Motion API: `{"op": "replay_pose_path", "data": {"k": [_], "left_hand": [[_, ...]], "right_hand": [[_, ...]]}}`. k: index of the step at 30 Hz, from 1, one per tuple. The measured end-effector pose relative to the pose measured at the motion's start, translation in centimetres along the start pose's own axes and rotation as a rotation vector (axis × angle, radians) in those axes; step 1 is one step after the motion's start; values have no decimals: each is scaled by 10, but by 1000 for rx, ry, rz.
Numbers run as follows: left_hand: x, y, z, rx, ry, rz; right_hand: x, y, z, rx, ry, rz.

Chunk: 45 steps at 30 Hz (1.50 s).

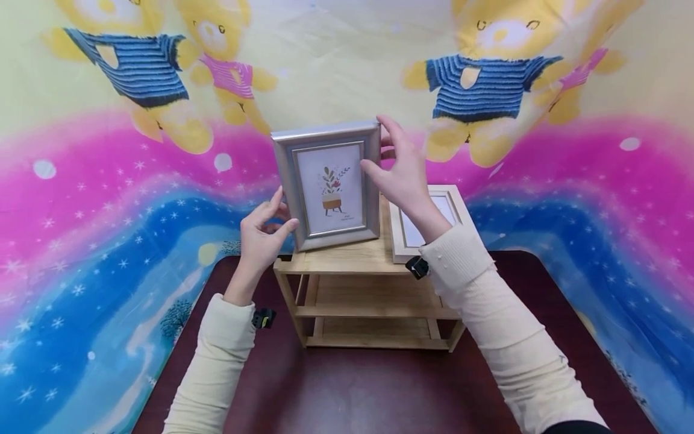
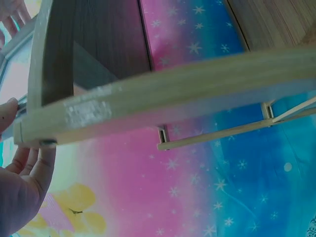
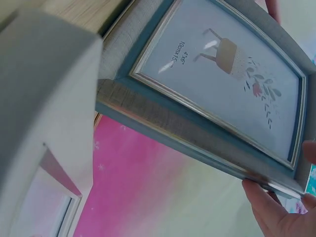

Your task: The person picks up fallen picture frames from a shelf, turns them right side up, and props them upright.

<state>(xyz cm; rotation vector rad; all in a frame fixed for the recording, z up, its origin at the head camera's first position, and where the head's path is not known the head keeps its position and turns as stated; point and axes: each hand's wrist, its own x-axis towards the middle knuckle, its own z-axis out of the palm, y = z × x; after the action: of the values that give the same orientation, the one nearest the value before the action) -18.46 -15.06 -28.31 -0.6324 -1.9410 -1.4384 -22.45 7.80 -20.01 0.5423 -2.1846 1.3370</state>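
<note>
A silver-grey picture frame (image 1: 326, 242) stands nearly upright, tilted slightly sideways, on the left part of a wooden rack's top (image 1: 347, 256). Its picture of a potted plant (image 1: 332, 196) faces the head camera. My left hand (image 1: 262, 232) grips the frame's lower left edge, thumb in front and fingers behind. At the upper right edge, my right hand (image 1: 401, 172) holds it between thumb and fingers. The right wrist view shows this right hand (image 3: 276, 210) at the frame's corner. Part of the left hand (image 2: 24, 187) is hidden behind the rack's rail in the left wrist view.
A cream picture frame (image 1: 398, 238) lies on the rack's right side, partly under my right forearm. Below are two slatted shelves (image 1: 374, 292). The rack stands on a dark red table (image 1: 347, 392), with a printed bear cloth (image 1: 336, 66) hanging behind.
</note>
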Motion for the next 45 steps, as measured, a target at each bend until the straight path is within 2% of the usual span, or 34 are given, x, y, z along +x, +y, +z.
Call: {"op": "replay_pose_path", "data": {"k": [2,5,9,14,16,20,23,25,32,34,40,45], "left_hand": [[-2,1,3,33,15,31],[-4,-6,6,45,24,66],[-6,-18,6,42,18,85],[-11,-21,5,49,5,108],[-12,-21,4,4,-8,74],[-12,-19,2,-97,-47,-60],[-13,-16,4,-102,-64,-104],[-14,-13,6,-91,-60,-92],[-18,26,11,-9,-33,-55],[-19,26,13,7,-18,-23],[-22,6,21,23,19,62],[-25,2,27,62,61,114]], "right_hand": [[0,0,0,-38,-31,-11],[1,-1,0,-79,-70,-2],[4,-4,1,-103,-85,26],[6,-4,2,-97,-84,34],[7,-3,3,-69,-88,34],[9,-1,1,3,-113,62],[11,1,0,38,-129,84],[13,0,-1,39,-136,83],[16,-2,-1,43,-181,102],[16,-3,-1,33,-194,101],[15,-5,2,-70,-233,12],[13,-4,5,-71,-250,13]]}}
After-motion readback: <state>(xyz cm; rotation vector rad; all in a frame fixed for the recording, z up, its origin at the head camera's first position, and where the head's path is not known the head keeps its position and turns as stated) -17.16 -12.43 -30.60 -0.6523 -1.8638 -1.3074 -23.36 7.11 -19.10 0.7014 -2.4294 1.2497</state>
